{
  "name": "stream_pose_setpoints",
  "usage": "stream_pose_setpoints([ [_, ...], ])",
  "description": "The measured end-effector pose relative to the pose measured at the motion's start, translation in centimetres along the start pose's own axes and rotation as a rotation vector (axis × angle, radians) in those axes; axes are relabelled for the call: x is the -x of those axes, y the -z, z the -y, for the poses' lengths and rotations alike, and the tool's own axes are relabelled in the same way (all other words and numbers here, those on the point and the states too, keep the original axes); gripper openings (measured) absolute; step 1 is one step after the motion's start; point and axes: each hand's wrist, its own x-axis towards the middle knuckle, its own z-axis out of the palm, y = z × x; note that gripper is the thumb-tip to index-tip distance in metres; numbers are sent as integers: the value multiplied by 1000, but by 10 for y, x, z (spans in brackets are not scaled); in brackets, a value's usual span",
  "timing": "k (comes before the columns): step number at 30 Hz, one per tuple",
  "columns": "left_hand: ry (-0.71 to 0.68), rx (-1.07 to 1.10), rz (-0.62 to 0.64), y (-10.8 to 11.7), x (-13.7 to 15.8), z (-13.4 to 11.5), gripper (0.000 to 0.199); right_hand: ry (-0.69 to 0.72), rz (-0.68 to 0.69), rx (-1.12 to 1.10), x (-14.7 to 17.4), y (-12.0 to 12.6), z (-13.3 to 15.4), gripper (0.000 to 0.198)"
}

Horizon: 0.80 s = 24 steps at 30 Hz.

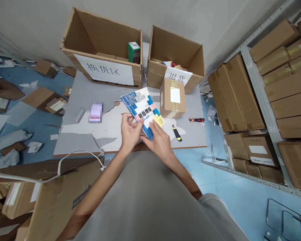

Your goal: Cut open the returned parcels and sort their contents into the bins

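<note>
A blue and white book (142, 108) with Chinese characters on its cover is held tilted above the table's front part. My left hand (129, 129) grips its lower left edge, thumb on the cover. At its lower right edge, my right hand (159, 139) also holds it, with the thumb underneath and fingers on the cover. Behind the book, to the right, stands a taped carton (172, 100) with a white label. A yellow and black utility knife (177, 133) lies right of my right hand, and a red and black utility knife (196, 119) lies farther right.
Two open cardboard boxes stand at the back: the left box (90, 72) holds a green box (133, 53), the right box (155, 73) several items. A blurred purple item (95, 112) lies on the table (72, 137). Shelves (256, 90) with cartons flank the right; a white cable (59, 170) runs left.
</note>
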Motion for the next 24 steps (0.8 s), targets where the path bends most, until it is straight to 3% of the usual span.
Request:
stream_pose_setpoints([
  [4, 1, -31, 139, -11, 13, -2, 54, -148, 0, -63, -13, -13, -9, 60],
  [6, -46, -81, 184, -4, 8, 2, 55, -202, -48, -213, -20, -8, -20, 52],
  [8, -61, -137, 130, 8, -3, 9, 62, -224, -93, -445, -27, -1, -30, 45],
  [11, 60, -127, 29, 27, -21, 19, 71, -282, -118, -800, -32, 3, -40, 59],
  [14, 204, -37, 128, 38, -28, 18, 71, -367, -100, -976, -30, -1, -43, 71],
  [18, 187, -33, 170, 40, -27, 8, 64, -379, -91, -997, -30, -5, -48, 72],
  [24, -46, -226, 94, 38, -34, -5, 34, -312, -204, -830, -48, 2, -67, 56],
])
